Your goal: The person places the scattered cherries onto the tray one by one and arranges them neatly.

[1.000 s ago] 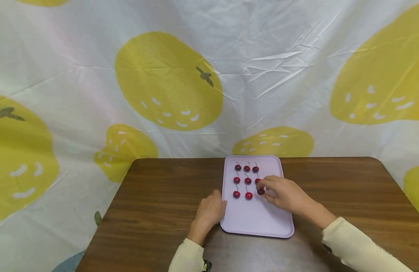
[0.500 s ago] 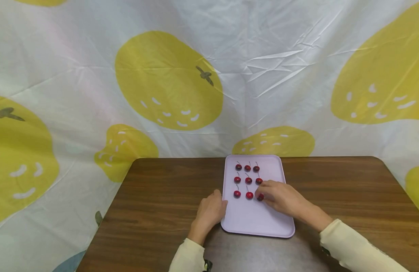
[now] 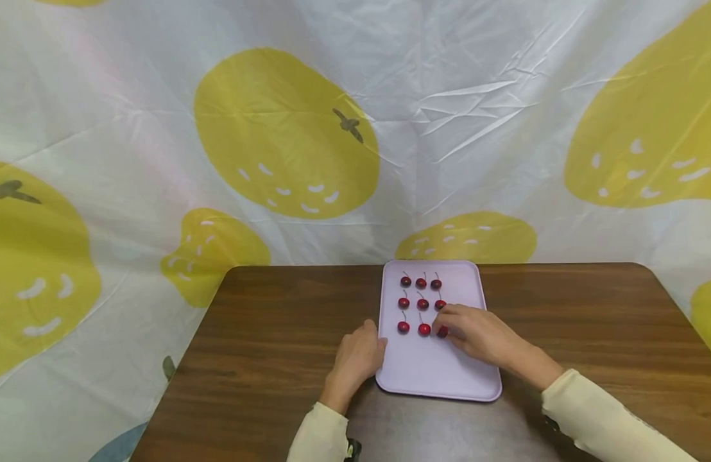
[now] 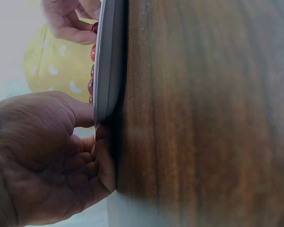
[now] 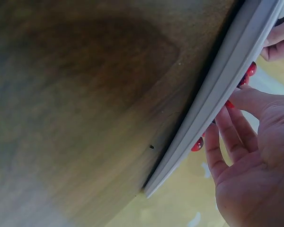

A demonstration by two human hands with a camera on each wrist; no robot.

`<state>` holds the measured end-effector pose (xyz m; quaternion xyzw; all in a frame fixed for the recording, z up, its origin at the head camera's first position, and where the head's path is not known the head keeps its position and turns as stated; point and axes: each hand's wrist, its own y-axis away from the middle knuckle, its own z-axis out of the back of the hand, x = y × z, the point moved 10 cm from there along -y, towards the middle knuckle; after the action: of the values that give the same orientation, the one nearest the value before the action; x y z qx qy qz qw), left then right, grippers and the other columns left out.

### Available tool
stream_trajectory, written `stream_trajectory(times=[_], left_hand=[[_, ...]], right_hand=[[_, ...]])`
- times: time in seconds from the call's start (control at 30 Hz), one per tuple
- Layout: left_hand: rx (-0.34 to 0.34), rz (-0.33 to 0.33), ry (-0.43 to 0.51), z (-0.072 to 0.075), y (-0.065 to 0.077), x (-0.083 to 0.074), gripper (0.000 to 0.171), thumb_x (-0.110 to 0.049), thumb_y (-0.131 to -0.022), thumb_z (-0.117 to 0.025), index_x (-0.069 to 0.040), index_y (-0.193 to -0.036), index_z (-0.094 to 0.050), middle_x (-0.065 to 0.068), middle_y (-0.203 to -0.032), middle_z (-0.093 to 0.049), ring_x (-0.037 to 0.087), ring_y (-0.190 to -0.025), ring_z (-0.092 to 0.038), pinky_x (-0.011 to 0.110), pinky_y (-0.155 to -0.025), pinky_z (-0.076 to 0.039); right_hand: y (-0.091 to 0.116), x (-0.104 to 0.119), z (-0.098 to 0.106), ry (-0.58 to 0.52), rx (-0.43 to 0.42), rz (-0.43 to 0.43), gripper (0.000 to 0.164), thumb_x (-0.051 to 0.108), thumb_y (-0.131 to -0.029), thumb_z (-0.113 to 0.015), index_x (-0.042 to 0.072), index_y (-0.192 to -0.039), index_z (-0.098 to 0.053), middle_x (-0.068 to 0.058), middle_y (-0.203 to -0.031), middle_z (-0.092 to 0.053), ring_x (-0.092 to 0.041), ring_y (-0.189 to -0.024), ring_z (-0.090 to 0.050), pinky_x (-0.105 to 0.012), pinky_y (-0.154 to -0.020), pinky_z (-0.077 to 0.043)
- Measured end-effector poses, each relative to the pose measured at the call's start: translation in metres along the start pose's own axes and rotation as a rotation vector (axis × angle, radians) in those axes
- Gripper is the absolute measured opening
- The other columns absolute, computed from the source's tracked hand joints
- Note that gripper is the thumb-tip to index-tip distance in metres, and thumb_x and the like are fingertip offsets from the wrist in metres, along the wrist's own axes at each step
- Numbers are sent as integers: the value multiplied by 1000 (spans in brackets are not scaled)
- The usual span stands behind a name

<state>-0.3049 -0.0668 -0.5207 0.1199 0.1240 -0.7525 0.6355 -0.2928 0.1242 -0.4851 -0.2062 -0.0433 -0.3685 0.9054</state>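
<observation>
A pale lilac tray (image 3: 436, 372) lies on the table with red cherries on it, stems mostly pointing to the far side. My left hand (image 3: 358, 353) grips the tray's left edge; in the left wrist view its thumb (image 4: 83, 113) lies over the rim and the fingers (image 4: 104, 163) curl against the underside. Over the tray's right half, my right hand (image 3: 477, 330) pinches a dark red cherry (image 3: 442, 332) at the right end of the nearest row. The fingers partly cover that cherry. Just beside it sits a brighter cherry (image 3: 424, 329).
Behind the nearest row are a middle row, with a cherry (image 3: 423, 305) at its centre, and a far row including another cherry (image 3: 405, 282). The brown wooden table (image 3: 286, 333) reaches back to a hanging white cloth (image 3: 465, 147) printed with yellow fruit.
My right hand has brought its cherry slightly nearer to me, level with the front row, uncovering more of the cherry behind. The left hand stays on the tray edge.
</observation>
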Motion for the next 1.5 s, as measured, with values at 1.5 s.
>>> stream_trajectory(times=[1.5], left_hand=[[-10,-4,-6,-1,1,-2,30,-25,-102,-67,3,-106,-61,24,-95,-73,45,-88,-73,52,-79,-58]], right_hand=[[3,-12,4,-8,0,-112,23,22,-89,-84,21,-110,-76,7,-114,-70,-10,-101,-69,-39,-87,-60]])
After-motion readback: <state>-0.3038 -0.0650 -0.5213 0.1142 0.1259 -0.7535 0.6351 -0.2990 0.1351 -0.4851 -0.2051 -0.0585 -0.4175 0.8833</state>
